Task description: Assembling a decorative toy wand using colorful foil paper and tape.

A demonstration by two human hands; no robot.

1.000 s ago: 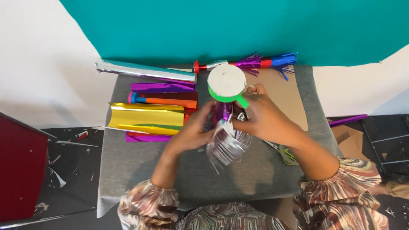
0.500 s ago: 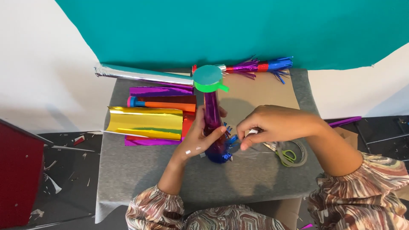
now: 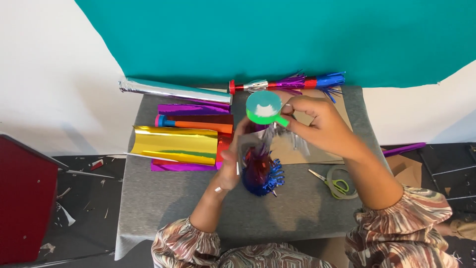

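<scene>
My left hand (image 3: pixel 233 166) grips a foil-wrapped stick with blue and red fringe (image 3: pixel 260 173) near its lower end, holding it upright over the grey table (image 3: pixel 163 208). My right hand (image 3: pixel 320 124) pinches the top of the stick, where a green and teal disc with a white middle (image 3: pixel 264 108) sits, and silver foil fringe (image 3: pixel 285 136) hangs below my fingers. Green-handled scissors (image 3: pixel 334 182) lie on the table to the right, below my right forearm.
Foil sheets lie at the left: a curled gold sheet (image 3: pixel 173 145), purple and red sheets, an orange tube (image 3: pixel 198 124). A silver foil roll (image 3: pixel 173 90) and a finished fringed stick (image 3: pixel 292 82) lie along the far edge. Brown cardboard (image 3: pixel 302 151) lies under my hands. A red box (image 3: pixel 22 198) stands left.
The stick has been raised and turned more upright, its disc moving right. My right hand moved from the lower end up to the disc. My left hand keeps its hold.
</scene>
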